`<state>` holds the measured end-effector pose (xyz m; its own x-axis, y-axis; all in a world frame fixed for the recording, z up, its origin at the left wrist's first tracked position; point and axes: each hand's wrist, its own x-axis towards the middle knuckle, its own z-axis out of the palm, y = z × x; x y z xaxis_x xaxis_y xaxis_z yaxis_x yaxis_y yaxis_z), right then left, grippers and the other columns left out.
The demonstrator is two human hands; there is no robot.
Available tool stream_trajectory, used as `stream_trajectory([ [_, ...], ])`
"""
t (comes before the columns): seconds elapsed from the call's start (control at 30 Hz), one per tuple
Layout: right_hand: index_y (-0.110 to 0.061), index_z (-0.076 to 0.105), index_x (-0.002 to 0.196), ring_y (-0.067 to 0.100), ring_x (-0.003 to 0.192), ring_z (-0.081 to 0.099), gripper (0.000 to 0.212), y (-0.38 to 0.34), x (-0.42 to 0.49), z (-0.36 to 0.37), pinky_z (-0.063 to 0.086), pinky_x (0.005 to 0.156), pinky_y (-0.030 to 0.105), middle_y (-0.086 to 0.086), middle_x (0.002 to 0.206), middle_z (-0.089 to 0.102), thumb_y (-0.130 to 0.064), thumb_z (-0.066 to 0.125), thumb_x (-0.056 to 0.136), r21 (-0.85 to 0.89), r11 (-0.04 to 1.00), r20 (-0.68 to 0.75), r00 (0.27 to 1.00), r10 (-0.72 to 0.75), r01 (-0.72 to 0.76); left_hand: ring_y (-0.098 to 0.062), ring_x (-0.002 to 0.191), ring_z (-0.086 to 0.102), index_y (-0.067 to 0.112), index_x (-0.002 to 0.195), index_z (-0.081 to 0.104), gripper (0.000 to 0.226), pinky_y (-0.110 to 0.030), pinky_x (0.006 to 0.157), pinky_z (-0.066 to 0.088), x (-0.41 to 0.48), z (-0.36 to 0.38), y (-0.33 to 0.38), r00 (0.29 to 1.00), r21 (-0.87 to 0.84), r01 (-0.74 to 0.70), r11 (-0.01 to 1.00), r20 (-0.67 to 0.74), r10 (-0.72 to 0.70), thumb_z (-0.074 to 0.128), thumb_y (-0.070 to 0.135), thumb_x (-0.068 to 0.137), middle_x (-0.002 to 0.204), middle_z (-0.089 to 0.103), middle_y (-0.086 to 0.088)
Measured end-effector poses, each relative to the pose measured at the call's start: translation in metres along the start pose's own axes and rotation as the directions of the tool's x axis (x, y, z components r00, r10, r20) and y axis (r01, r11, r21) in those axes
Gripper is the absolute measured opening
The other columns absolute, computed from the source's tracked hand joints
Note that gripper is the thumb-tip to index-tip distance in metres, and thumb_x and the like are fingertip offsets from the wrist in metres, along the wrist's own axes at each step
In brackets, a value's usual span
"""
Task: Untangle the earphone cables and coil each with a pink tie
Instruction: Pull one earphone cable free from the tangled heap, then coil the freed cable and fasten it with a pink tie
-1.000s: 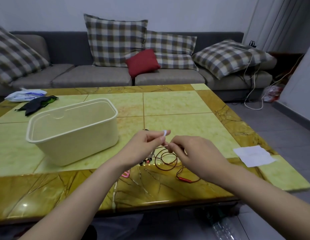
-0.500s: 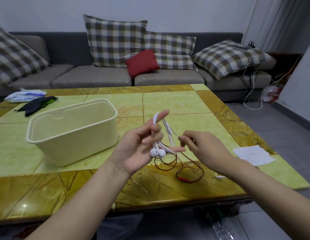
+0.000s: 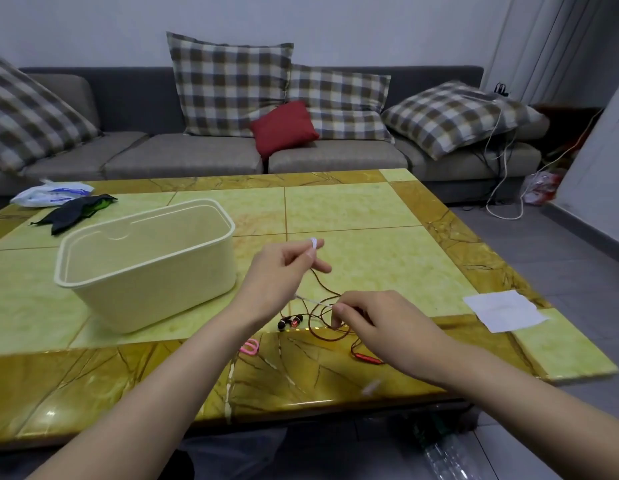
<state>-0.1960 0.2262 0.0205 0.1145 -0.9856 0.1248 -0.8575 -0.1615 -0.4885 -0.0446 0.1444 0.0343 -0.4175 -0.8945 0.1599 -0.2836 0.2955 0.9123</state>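
The white earphone cable (image 3: 315, 301) is thin, limp and almost weightless. It will sag and slide through slack fingers, so I judge it is best pinched close to the snarl and drawn gently rather than tugged at the buds.

The left hand (image 3: 283, 271) is raised over the middle of the worktop (image 3: 370, 209), its fingers curled, pinching a small white loop at its fingertips. The right hand (image 3: 380, 323), lower and nearer the front edge, nips the same cable between thumb and fingertips. The strand between them is taut and runs roughly along the front edge.

The red-brown earphone cable (image 3: 330, 336) lies in loose flat loops by the front edge, with its earbuds (image 3: 290, 322) toward the left. One strand climbs toward the left hand, so the two cables seem not yet parted. A pink tie (image 3: 249, 347) lies just left of them.
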Motion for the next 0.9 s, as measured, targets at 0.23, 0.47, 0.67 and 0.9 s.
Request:
stream_trajectory([
  [0.23, -0.027, 0.069, 0.086, -0.006, 0.055, 0.047, 0.027, 0.001, 0.008, -0.025, 0.029, 0.049, 0.019, -0.014, 0.049, 0.049, -0.037, 0.046, 0.096, 0.02, 1.0, -0.079, 0.997, 0.015, -0.013, -0.007, 0.049, 0.048, 0.015, 0.09, 0.069, 0.027, -0.022, 0.041, 0.036, -0.01, 0.011, -0.003, 0.937, 0.024, 0.17, 0.985, 0.306, -0.17, 0.043, 0.015, 0.098, 0.06, 0.061, 0.001],
  [0.47, -0.027, 0.067, 0.075, -0.001, 0.057, 0.048, 0.023, 0.016, 0.02, -0.041, 0.03, 0.051, 0.017, -0.016, 0.056, 0.054, -0.039, 0.056, 0.09, 0.149, 0.988, -0.184, 0.981, 0.056, -0.029, -0.007, 0.046, 0.031, 0.003, 0.117, 0.063, 0.035, -0.056, 0.09, 0.045, -0.011, 0.003, 0.004, 0.779, -0.438, 0.472, 0.765, 0.613, -0.13, 0.04, 0.014, 0.093, 0.058, 0.037, 0.004],
  [0.67, -0.022, 0.066, 0.073, -0.008, 0.052, 0.046, 0.028, 0.024, 0.024, -0.023, 0.033, 0.05, 0.011, -0.008, 0.06, 0.051, -0.029, 0.05, 0.096, 0.323, 0.941, -0.164, 0.973, 0.164, -0.104, -0.005, 0.044, 0.031, 0.002, 0.113, 0.067, 0.038, -0.066, 0.09, 0.042, -0.009, 0.002, 0.008, 0.84, -0.742, 0.513, 0.432, 0.537, -0.074, 0.045, 0.015, 0.084, 0.058, 0.038, 0.006],
  [0.9, -0.022, 0.066, 0.077, 0.005, 0.053, 0.045, 0.028, 0.022, 0.018, 0.006, 0.034, 0.053, 0.02, -0.011, 0.06, 0.056, -0.032, 0.048, 0.096, 0.275, 0.948, -0.006, 0.986, 0.165, -0.157, -0.005, 0.047, 0.036, 0.004, 0.126, 0.055, 0.048, -0.053, 0.096, 0.043, -0.003, 0.001, 0.006, 0.914, -0.861, 0.405, 0.308, 0.372, -0.163, 0.046, 0.016, 0.081, 0.062, 0.048, 0.008],
])
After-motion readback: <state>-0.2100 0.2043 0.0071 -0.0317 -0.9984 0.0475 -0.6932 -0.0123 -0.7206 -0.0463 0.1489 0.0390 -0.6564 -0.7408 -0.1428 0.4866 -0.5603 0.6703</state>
